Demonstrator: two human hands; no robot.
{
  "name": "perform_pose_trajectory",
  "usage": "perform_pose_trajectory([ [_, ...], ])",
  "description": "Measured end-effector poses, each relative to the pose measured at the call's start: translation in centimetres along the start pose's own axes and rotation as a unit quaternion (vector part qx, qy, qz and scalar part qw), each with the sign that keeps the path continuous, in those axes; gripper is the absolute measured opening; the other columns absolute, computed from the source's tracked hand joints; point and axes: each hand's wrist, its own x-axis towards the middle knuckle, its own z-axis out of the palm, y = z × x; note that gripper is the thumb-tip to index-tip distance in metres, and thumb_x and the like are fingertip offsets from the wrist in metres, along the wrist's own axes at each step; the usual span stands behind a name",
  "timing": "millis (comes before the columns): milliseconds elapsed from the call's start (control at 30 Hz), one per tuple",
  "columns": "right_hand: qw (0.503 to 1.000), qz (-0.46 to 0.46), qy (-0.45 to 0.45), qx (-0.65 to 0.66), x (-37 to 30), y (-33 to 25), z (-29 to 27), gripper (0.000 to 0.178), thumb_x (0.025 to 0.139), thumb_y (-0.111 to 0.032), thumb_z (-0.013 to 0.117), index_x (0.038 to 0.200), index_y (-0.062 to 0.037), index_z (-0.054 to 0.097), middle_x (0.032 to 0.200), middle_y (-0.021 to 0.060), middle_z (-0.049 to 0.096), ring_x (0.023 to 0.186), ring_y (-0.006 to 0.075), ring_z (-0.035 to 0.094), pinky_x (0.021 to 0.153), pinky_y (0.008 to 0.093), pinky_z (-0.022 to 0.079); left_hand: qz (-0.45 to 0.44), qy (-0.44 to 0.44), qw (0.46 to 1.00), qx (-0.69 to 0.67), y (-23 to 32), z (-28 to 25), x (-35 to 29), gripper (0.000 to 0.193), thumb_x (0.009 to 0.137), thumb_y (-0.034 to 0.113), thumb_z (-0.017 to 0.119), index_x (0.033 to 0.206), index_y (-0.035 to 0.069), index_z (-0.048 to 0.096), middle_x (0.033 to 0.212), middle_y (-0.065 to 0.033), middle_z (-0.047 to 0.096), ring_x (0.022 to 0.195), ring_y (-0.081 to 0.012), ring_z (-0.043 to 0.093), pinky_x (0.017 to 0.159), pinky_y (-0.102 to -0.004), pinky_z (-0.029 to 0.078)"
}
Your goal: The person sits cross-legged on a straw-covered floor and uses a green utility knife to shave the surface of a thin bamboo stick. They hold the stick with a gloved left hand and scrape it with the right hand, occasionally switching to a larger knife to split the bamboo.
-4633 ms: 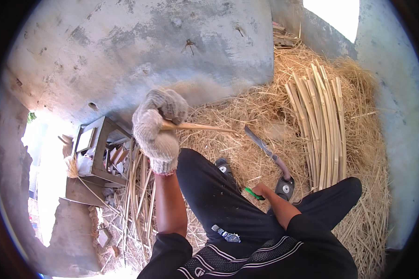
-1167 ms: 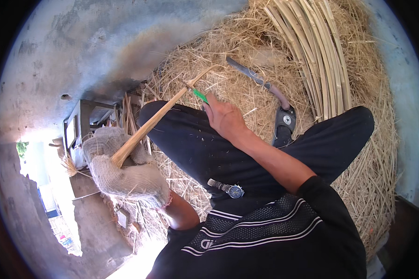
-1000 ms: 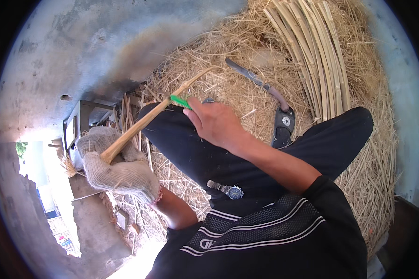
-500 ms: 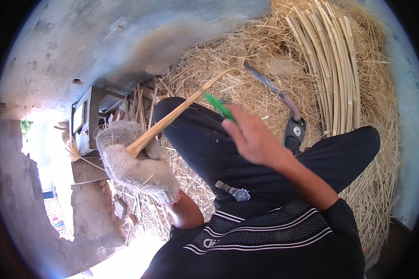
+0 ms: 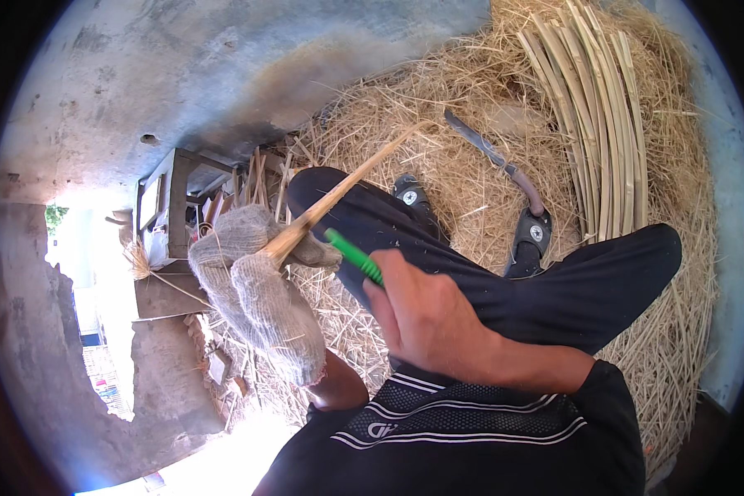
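The right hand (image 5: 434, 314) has drawn back, clutching a probable knife (image 5: 355, 257); the left hand (image 5: 260, 285) grips a stick (image 5: 343, 186). Straw (image 5: 388, 103) around a machete (image 5: 499, 158) reaches the wall (image 5: 264, 74).

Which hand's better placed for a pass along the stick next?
Probably right: the right hand grips the green-handled tool near the stick, while the gloved left hand is occupied holding that stick.
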Motion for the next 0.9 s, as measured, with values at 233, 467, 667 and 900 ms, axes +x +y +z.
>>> perform_pose_trajectory([
  [233, 1.000, 0.011, 0.000, 0.004, -0.2, -1.0, -0.2, 0.018, 0.090, -0.002, 0.064, 0.097, 0.0015, 0.049, 0.069, 0.0177, 0.060, 0.052, 0.0335, 0.061, 0.045, 0.0410, 0.046, 0.084, -0.058, 0.985, 0.136, 0.4, -0.8, -0.7, 0.055, 0.100, 0.047, 0.050, 0.115, -0.006, 0.050, 0.105, -0.0183, 0.061, 0.100, -0.0264, 0.059, 0.092, -0.0411, 0.047],
  [467, 0.998, 0.026, -0.027, -0.042, 0.9, -0.8, 0.2, 0.018, 0.091, -0.005, 0.064, 0.098, 0.0007, 0.048, 0.064, 0.0176, 0.057, 0.053, 0.0348, 0.062, 0.044, 0.0423, 0.045, 0.072, 0.037, 0.961, 0.266, 0.2, -0.9, -0.7, 0.049, 0.102, 0.043, 0.046, 0.113, -0.004, 0.054, 0.106, -0.0182, 0.061, 0.104, -0.0264, 0.059, 0.091, -0.0400, 0.047],
  [667, 0.974, 0.181, -0.017, -0.136, 1.7, 4.7, 0.6, 0.019, 0.094, -0.010, 0.063, 0.093, -0.0002, 0.046, 0.056, 0.0193, 0.056, 0.052, 0.0366, 0.063, 0.044, 0.0444, 0.047, 0.046, -0.077, 0.993, 0.082, 0.9, 0.2, -0.7, 0.050, 0.101, 0.043, 0.048, 0.116, -0.005, 0.050, 0.103, -0.0172, 0.059, 0.074, -0.0210, 0.064, 0.076, -0.0318, 0.053],
  [900, 0.995, 0.055, 0.065, -0.043, 1.5, 4.2, 2.3, 0.019, 0.094, -0.010, 0.062, 0.096, 0.0005, 0.047, 0.054, 0.0187, 0.055, 0.048, 0.0364, 0.060, 0.041, 0.0445, 0.044, 0.075, -0.020, 0.991, 0.109, 0.3, 0.9, 0.1, 0.049, 0.101, 0.041, 0.049, 0.117, -0.005, 0.051, 0.103, -0.0175, 0.059, 0.071, -0.0218, 0.066, 0.079, -0.0356, 0.054],
])
